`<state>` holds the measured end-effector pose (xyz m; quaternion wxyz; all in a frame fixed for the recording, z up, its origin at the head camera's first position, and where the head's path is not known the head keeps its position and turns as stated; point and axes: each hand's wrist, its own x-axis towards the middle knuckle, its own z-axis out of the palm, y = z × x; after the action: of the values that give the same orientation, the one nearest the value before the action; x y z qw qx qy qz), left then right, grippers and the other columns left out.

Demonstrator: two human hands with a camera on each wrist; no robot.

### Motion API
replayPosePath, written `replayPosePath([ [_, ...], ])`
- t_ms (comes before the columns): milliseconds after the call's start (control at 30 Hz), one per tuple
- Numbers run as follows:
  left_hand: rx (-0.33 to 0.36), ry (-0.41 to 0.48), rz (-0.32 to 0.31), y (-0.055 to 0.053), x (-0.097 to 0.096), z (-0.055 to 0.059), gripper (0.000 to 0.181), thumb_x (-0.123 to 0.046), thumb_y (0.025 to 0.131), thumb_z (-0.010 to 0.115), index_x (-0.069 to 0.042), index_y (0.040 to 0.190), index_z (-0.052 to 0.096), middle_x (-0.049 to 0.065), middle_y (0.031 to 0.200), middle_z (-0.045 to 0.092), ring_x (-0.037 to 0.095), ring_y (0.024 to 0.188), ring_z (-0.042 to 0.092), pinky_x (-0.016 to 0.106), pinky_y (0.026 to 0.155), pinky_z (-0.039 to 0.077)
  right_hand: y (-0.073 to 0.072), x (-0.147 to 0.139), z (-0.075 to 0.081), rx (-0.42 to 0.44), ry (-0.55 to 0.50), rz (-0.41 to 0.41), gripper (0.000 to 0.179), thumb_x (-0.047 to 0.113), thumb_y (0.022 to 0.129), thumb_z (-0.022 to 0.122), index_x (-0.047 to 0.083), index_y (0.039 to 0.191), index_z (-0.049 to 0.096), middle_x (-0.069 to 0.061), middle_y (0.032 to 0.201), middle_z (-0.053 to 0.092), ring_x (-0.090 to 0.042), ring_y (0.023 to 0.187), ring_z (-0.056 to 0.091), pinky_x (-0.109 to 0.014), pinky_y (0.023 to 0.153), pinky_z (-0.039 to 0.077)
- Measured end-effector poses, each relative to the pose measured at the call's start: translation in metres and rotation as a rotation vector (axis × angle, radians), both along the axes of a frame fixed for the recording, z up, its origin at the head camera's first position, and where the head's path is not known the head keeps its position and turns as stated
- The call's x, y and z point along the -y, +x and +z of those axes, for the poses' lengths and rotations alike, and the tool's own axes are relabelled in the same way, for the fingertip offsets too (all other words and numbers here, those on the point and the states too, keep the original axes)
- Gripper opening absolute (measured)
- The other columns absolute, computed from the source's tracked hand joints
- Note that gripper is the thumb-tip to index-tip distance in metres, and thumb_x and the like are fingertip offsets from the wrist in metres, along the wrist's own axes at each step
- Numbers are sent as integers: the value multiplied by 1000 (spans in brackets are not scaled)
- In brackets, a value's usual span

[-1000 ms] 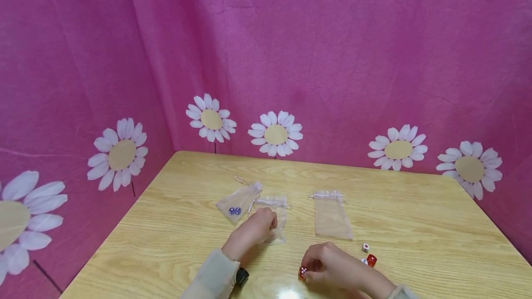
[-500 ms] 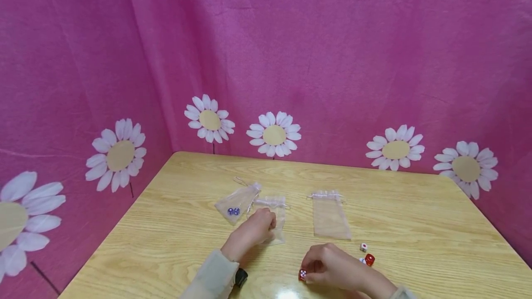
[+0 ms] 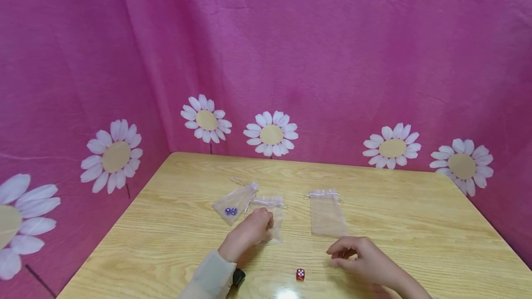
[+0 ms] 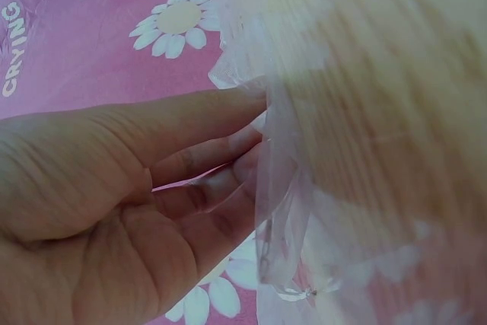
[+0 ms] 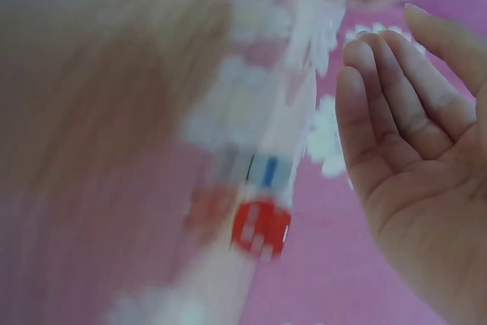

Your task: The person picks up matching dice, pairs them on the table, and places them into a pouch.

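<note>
My left hand (image 3: 253, 230) rests over a small sheer drawstring bag (image 3: 276, 232). In the left wrist view, the fingertips (image 4: 247, 161) pinch the translucent fabric (image 4: 285, 188) at the bag's edge. On the table in front lies a red die (image 3: 300, 274) with white dots, apart from both hands. To its right, my right hand (image 3: 365, 262) hovers with loosely bent fingers and nothing in them. The right wrist view shows a blurred red die (image 5: 261, 227) and a white die (image 5: 268, 171) with a blue mark beside the palm; the hand hides these in the head view.
Left of my left hand lies another sheer bag (image 3: 241, 200) with blue dice (image 3: 231, 211) inside. A third sheer bag (image 3: 328, 216) lies flat behind the right hand. The wooden table (image 3: 199, 179) meets a pink cloth (image 3: 332, 59) printed with daisies.
My right hand has let go of the red die and moved right, over where the other dice lay. The left hand stays on its bag.
</note>
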<state>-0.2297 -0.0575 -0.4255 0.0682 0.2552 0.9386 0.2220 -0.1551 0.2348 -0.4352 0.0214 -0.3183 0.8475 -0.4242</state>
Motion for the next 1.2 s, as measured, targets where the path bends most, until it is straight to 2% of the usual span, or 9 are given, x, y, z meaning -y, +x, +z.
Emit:
replayPosePath([
  [200,-51,-7,-20,-1,1,-3,15,2,77,74,-2,81,61,1,78,53,9,71,43,21,65,41,7,-33,2,18,24,-134,13,14,90,69,5,100,72,-6,90,73,5,77,61,-21,62,52],
  [300,-44,3,-22,-1,2,-3,15,2,78,74,-2,81,60,1,78,52,9,71,43,21,65,40,10,-47,2,31,49,-193,15,16,91,68,6,101,72,-6,94,74,5,78,62,-21,65,52],
  [433,-48,9,-21,-1,3,-3,14,3,77,74,-2,80,60,1,77,52,9,70,42,21,64,40,11,-63,-1,-31,74,-242,10,12,89,69,8,98,72,-2,92,74,6,77,61,-20,64,52],
  [567,-64,6,-23,0,2,-4,15,2,76,74,-2,80,60,1,78,52,10,71,43,20,65,40,8,-71,-8,-132,69,-235,11,3,85,72,9,94,71,3,86,72,7,75,60,-20,61,51],
  [700,-60,4,-24,0,2,-3,14,2,77,74,-2,82,61,2,79,54,10,72,44,21,66,42,5,-74,-14,-201,94,-211,15,0,79,76,7,92,70,0,81,71,9,74,58,-20,58,51],
  [900,-32,1,-15,0,2,-3,15,2,79,75,-2,83,61,3,80,55,10,73,45,22,67,43,1,-72,-16,-233,202,-177,15,6,78,79,8,90,70,2,79,68,12,74,52,-19,56,49],
  [1033,-27,9,-20,0,1,-3,15,3,78,74,-1,82,60,3,79,54,10,72,44,22,66,42,0,-70,-16,-257,229,-155,17,6,76,80,10,89,69,4,79,67,11,73,50,-18,56,47],
  [1200,-5,14,-16,-2,1,-3,14,4,79,73,-1,82,60,3,79,53,10,71,43,21,64,41,0,-67,-15,-251,257,-166,16,8,77,80,13,88,70,7,80,66,10,73,50,-18,58,46],
])
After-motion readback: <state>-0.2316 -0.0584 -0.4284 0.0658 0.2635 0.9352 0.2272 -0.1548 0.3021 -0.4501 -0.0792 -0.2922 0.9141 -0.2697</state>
